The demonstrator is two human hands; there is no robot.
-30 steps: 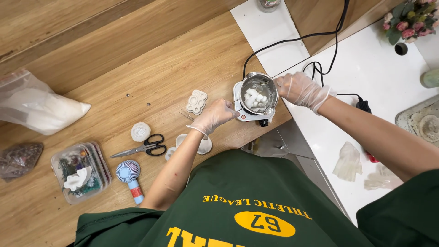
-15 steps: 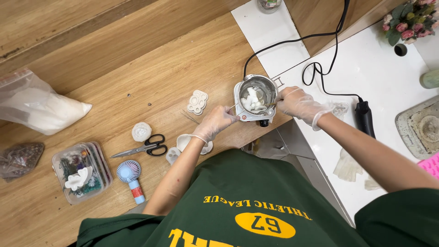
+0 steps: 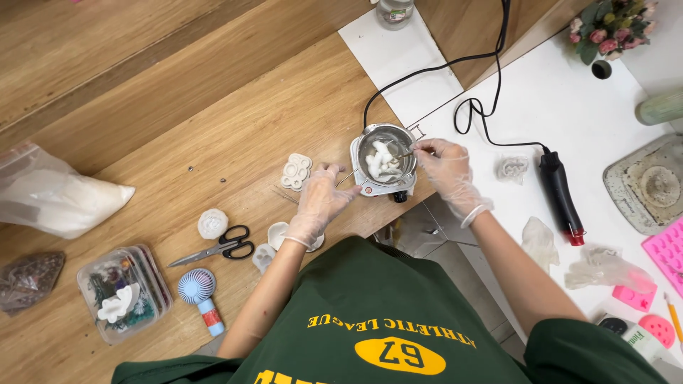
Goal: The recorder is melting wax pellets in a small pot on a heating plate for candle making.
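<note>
A small metal pot (image 3: pixel 385 142) with white chunks (image 3: pixel 380 163) in it stands on a little white hot plate (image 3: pixel 388 189) at the wooden table's edge. My right hand (image 3: pixel 447 171), in a clear glove, pinches a thin stick (image 3: pixel 404 153) whose tip reaches into the pot. My gloved left hand (image 3: pixel 320 198) is just left of the pot. Its fingers are at the pot's thin wire handle (image 3: pixel 346 178).
A black heat gun (image 3: pixel 560 192) and its cord lie on the white table (image 3: pixel 569 99) to the right, with pink moulds (image 3: pixel 665 249) beyond. On the wooden table are white moulds (image 3: pixel 295 171), scissors (image 3: pixel 220 247), a small fan (image 3: pixel 199 288), a plastic box (image 3: pixel 124 291) and a bag of white material (image 3: pixel 57 203).
My right hand has left the pot's right rim and now holds a stick into the pot. The left hand stays by the handle. The view has shifted to the right.
</note>
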